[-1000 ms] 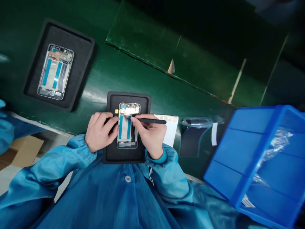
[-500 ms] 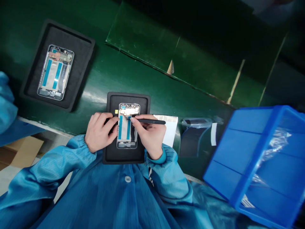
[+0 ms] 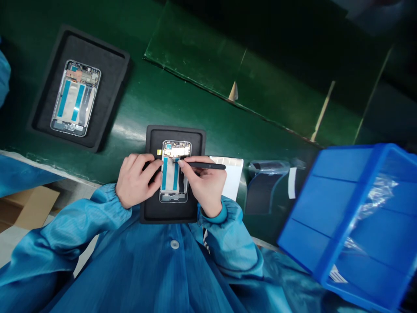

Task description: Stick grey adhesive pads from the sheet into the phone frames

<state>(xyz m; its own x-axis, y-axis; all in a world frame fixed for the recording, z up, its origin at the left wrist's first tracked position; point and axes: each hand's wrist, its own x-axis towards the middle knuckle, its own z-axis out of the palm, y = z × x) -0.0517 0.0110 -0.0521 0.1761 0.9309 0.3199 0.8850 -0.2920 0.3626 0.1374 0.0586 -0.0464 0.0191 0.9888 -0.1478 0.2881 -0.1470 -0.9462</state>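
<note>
An opened smartphone (image 3: 170,184) with its inner parts and two blue strips showing lies in a small black tray (image 3: 153,213) in front of me. Curled fingers of my left hand (image 3: 137,180) hold the phone by its left edge, thumb lower down. My right hand (image 3: 208,182) is closed around black tweezers (image 3: 208,165). Their thin tip reaches over the phone, just below the circuit board (image 3: 177,151); exactly what it touches is too small to tell. A small yellow tab (image 3: 159,152) sticks out at the phone's upper left.
Another opened phone (image 3: 76,98) lies in a larger black tray (image 3: 112,100) at left. Right of me are a white sheet (image 3: 233,178), dark film pieces (image 3: 260,193), a white strip (image 3: 292,182) and a blue bin (image 3: 325,191) with clear plastic. A co-worker's blue sleeve (image 3: 4,78) shows at far left.
The co-worker's sleeve at the far left has moved up and away toward the edge. My hands, the tweezers and the phone have hardly moved.
</note>
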